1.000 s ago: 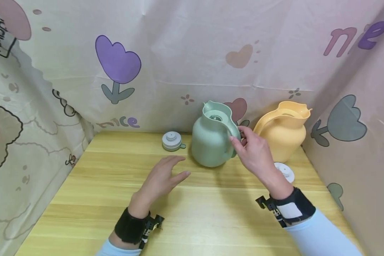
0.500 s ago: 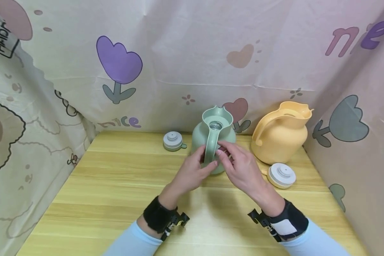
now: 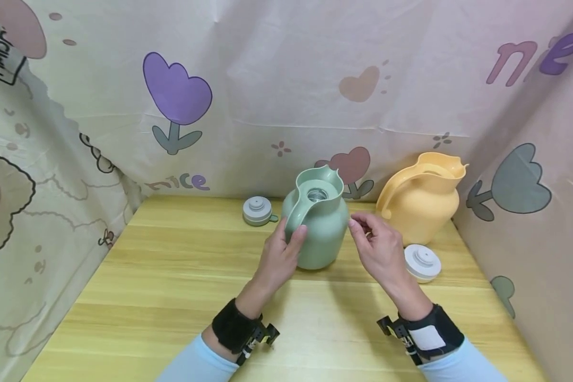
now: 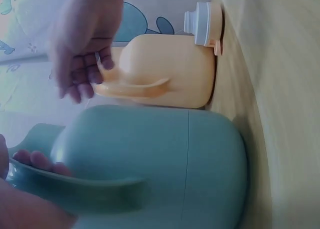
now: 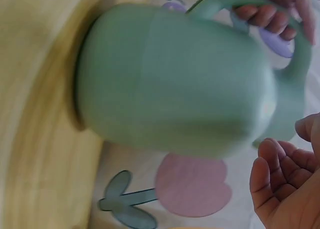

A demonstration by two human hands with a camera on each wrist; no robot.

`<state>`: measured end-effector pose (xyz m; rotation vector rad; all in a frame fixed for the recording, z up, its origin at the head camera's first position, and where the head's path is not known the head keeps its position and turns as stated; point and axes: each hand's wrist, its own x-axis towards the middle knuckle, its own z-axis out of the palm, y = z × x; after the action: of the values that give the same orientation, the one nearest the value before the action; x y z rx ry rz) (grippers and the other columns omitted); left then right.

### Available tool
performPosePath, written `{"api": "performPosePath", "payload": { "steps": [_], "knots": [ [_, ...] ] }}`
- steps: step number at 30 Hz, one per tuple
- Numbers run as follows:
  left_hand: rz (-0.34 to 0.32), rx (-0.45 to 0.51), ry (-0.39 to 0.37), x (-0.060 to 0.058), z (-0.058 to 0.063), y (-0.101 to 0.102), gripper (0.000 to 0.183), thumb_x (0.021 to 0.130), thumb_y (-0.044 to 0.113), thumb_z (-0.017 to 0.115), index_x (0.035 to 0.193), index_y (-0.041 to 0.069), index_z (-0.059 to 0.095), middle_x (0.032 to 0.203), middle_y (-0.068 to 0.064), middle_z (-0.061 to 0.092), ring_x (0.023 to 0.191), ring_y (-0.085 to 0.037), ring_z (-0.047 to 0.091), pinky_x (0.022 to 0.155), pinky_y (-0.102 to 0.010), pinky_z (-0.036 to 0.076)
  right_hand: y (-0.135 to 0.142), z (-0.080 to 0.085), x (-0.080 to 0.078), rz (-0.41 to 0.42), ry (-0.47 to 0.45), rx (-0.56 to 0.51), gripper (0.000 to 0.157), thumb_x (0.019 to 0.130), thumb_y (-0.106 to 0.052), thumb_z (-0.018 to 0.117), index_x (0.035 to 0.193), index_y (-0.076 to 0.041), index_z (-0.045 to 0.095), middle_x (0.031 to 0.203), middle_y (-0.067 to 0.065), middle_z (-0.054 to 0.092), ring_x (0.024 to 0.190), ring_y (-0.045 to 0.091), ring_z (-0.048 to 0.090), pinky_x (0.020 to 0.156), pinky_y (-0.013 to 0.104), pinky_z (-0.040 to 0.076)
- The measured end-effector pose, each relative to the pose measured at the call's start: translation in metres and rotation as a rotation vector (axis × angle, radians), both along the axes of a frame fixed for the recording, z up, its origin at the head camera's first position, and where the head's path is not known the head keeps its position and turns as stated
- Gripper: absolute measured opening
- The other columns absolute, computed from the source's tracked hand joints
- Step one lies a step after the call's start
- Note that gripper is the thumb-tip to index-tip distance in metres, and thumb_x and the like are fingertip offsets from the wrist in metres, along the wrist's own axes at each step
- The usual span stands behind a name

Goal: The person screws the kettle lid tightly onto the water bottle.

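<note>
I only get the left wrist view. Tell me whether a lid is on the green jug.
Observer: No lid is on the green jug; the head view shows its top uncovered.
Operator: Then find me a loose lid that I can't see.
Observer: A gray lid with a green tab rests on the table, to the left of the green jug in the head view.
Operator: Now the yellow jug: report which way its spout points.
Observer: In the head view the spout points right, away from the green jug.
</note>
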<state>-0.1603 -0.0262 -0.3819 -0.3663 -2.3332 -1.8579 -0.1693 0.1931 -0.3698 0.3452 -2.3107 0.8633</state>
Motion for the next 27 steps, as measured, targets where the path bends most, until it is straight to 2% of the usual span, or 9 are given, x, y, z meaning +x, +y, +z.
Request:
{"api": "performPosePath", "payload": {
  "steps": [4,8,11,14,16,19,23,27],
  "knots": [
    [0.026,0.007,-0.016,0.009,0.0,-0.013,0.033,0.101,0.028,0.052,0.13,0.013,0.051,0.104,-0.016,0.062,0.103,-0.028,0.058,0.092,-0.053,0.049,0.004,-0.009,-0.003,-0.026,-0.046,0.012,0.026,0.097,-0.031,0.058,0.104,-0.009,0.069,0.082,0.001,0.067,0.073,0.013,0.06,0.059,0.036,0.05],
    [0.051,0.012,0.004,0.016,-0.002,-0.029,0.031,0.1,0.029,0.054,0.129,0.019,0.055,0.087,-0.01,0.06,0.088,-0.024,0.058,0.083,-0.046,0.051,0.006,-0.015,-0.006,-0.039,-0.074,0.023,0.028,0.096,-0.033,0.058,0.106,-0.009,0.068,0.083,0.001,0.067,0.074,0.014,0.061,0.06,0.037,0.05],
    [0.074,0.026,0.035,0.021,-0.004,-0.041,0.022,0.099,0.033,0.054,0.116,0.02,0.061,0.076,-0.007,0.056,0.077,-0.022,0.056,0.074,-0.041,0.05,0.006,-0.017,-0.008,-0.034,-0.103,0.03,0.029,0.096,-0.034,0.058,0.107,-0.009,0.068,0.084,0.001,0.068,0.075,0.015,0.062,0.062,0.037,0.051],
    [0.096,0.059,0.089,0.025,-0.006,-0.051,0.022,0.099,0.034,0.053,0.097,0.014,0.063,0.068,-0.005,0.052,0.069,-0.019,0.053,0.065,-0.035,0.048,0.006,-0.02,-0.009,-0.024,-0.121,0.029,0.03,0.096,-0.035,0.058,0.108,-0.009,0.067,0.085,0.002,0.068,0.076,0.015,0.063,0.063,0.037,0.051],
    [0.103,0.102,0.135,0.026,-0.008,-0.057,0.031,0.1,0.033,0.051,0.082,0.008,0.057,0.062,-0.003,0.049,0.061,-0.018,0.05,0.057,-0.031,0.045,0.006,-0.023,-0.011,-0.022,-0.123,0.029,0.03,0.096,-0.034,0.058,0.108,-0.008,0.067,0.086,0.003,0.069,0.076,0.016,0.063,0.063,0.037,0.051],
    [0.103,0.162,0.186,0.025,-0.01,-0.065,0.043,0.102,0.032,0.047,0.069,0.004,0.047,0.055,-0.001,0.043,0.05,-0.016,0.043,0.047,-0.027,0.038,0.006,-0.026,-0.011,-0.022,-0.125,0.026,0.029,0.096,-0.034,0.059,0.108,-0.008,0.067,0.086,0.003,0.069,0.076,0.016,0.064,0.063,0.037,0.052],
    [0.074,0.23,0.202,0.02,-0.01,-0.074,0.047,0.103,0.029,0.043,0.064,0.002,0.04,0.052,0.001,0.038,0.045,-0.013,0.038,0.043,-0.024,0.035,0.004,-0.028,-0.012,-0.017,-0.141,0.027,0.03,0.096,-0.034,0.059,0.109,-0.009,0.067,0.088,0.003,0.069,0.076,0.016,0.064,0.063,0.037,0.052],
    [0.047,0.294,0.19,0.015,-0.01,-0.079,0.046,0.101,0.026,0.041,0.063,0.001,0.04,0.051,0.005,0.036,0.045,-0.01,0.035,0.042,-0.022,0.032,0.004,-0.028,-0.011,-0.017,-0.165,0.031,0.031,0.096,-0.035,0.058,0.11,-0.009,0.066,0.089,0.003,0.069,0.077,0.016,0.064,0.064,0.037,0.052]
  ]
}}
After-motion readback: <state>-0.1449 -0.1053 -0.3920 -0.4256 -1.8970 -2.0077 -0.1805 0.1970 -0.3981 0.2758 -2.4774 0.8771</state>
